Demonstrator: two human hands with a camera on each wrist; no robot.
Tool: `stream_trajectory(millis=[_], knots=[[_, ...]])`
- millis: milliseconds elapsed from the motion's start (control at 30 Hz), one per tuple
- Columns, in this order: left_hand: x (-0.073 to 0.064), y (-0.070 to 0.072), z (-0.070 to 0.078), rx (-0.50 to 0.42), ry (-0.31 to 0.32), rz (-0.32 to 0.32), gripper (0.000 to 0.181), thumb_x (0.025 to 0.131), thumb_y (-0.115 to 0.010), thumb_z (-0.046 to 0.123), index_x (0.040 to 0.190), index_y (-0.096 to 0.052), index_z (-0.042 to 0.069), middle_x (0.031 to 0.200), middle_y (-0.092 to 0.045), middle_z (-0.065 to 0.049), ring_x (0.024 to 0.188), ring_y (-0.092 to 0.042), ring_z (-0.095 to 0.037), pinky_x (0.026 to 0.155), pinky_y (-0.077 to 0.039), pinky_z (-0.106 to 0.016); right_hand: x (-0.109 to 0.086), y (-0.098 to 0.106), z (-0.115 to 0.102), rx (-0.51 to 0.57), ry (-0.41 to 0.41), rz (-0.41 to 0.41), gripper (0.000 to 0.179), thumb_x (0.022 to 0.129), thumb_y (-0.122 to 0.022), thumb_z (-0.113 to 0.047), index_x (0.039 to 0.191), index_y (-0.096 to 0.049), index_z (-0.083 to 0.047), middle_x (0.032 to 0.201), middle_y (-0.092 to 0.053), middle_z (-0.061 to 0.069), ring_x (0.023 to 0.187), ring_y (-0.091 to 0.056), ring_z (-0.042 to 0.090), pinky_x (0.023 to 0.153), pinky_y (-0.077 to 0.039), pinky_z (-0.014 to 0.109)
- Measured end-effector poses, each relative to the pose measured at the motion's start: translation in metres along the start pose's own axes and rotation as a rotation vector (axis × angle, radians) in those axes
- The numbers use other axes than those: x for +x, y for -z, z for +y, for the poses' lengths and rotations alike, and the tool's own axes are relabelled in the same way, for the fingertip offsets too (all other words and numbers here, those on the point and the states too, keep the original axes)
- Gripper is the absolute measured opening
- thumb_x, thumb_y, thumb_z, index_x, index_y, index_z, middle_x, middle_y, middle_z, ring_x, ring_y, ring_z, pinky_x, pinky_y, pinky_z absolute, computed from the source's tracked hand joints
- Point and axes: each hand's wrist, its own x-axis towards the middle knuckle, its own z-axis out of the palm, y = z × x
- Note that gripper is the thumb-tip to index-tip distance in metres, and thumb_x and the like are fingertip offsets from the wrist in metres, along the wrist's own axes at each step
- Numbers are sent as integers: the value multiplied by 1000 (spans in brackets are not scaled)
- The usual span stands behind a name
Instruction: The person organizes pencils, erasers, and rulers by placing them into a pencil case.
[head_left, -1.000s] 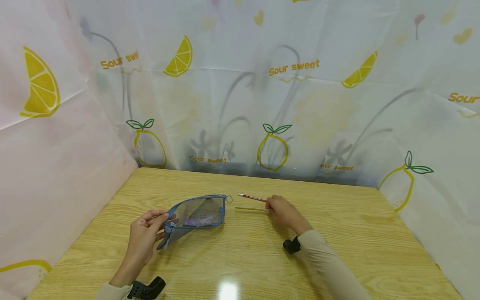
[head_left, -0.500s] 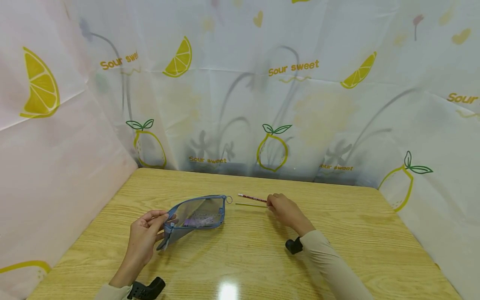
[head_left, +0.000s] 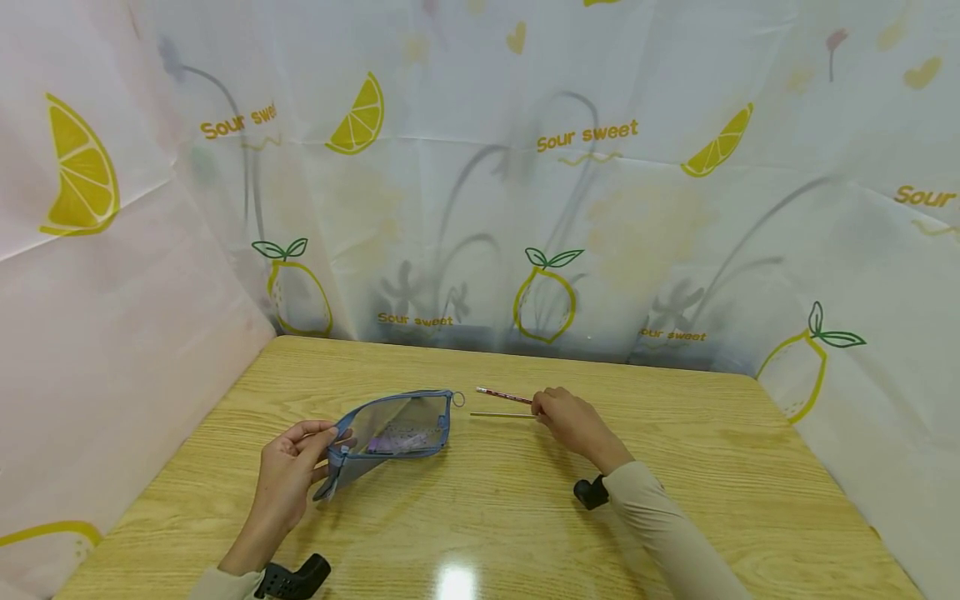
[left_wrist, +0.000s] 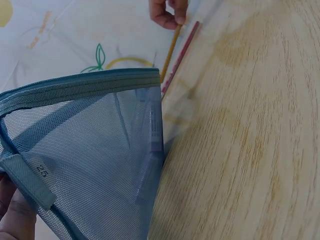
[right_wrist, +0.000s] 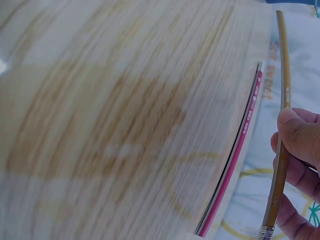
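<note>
My left hand (head_left: 288, 471) grips the left end of a blue-trimmed mesh zipper pouch (head_left: 429, 407), holding its mouth spread. Inside the pouch shows a purple item (head_left: 401, 440), blurred through the mesh. My right hand (head_left: 572, 423) pinches a thin gold-brown paintbrush (right_wrist: 284, 65) between thumb and fingers. Its narrow end points left toward the pouch, and a silver ferrule shows at the lower edge of the right wrist view; the bristles are hidden. Just beyond the brush, a red pencil (head_left: 498, 393) with a white eraser lies on the table, partly behind my right hand.
The wooden table (head_left: 712, 475) reaches back to a white curtain (head_left: 465, 208) printed with lemons, which also stands along the left and right sides. A small ring (head_left: 459, 398) hangs at the pouch's far right corner.
The paintbrush tip has risen a little and then dipped back down. My right hand has shifted slightly; the left hand and pouch hold still.
</note>
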Motion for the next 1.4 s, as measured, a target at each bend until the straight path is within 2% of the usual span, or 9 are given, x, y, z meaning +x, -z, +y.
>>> stream_trajectory(millis=[233, 467, 767, 1067, 1400], knots=[[0, 0, 0, -5, 2, 2, 18, 96, -63, 12, 100, -64, -6, 88, -74, -3, 80, -71, -17, 53, -52, -23, -2, 0, 0, -22, 22, 12, 11, 89, -70, -3, 99, -69, -7, 92, -61, 2, 87, -59, 22, 68, -52, 32], [1, 0, -1, -3, 5, 3, 19, 96, -64, 12, 100, -64, -6, 88, -74, -3, 80, -71, -17, 52, -52, -23, -4, 1, -1, 8, 40, 50, 10, 89, -70, -3, 98, -70, -8, 91, -60, 1, 87, -60, 21, 69, -52, 32], [0, 0, -1, -3, -1, 2, 18, 96, -64, 13, 99, -64, -5, 87, -74, -4, 79, -71, -17, 52, -52, -23, -7, 4, -3, -33, 51, 89, 8, 89, -70, -4, 97, -69, -7, 90, -59, 1, 82, -59, 20, 65, -52, 30], [1, 0, -1, 33, -33, -11, 18, 97, -63, 15, 99, -63, -3, 89, -74, -3, 81, -71, -18, 57, -55, -26, -6, 7, -6, -76, 63, 130, 8, 88, -70, -5, 95, -69, -9, 87, -59, -1, 79, -58, 16, 60, -50, 26], [1, 0, -1, 29, -20, -2, 21, 97, -63, 15, 100, -63, -5, 88, -74, -3, 81, -71, -18, 56, -54, -26, -8, 12, -10, -134, 93, 183, 9, 86, -72, -6, 92, -69, -12, 84, -58, -3, 73, -55, 12, 55, -46, 23]])
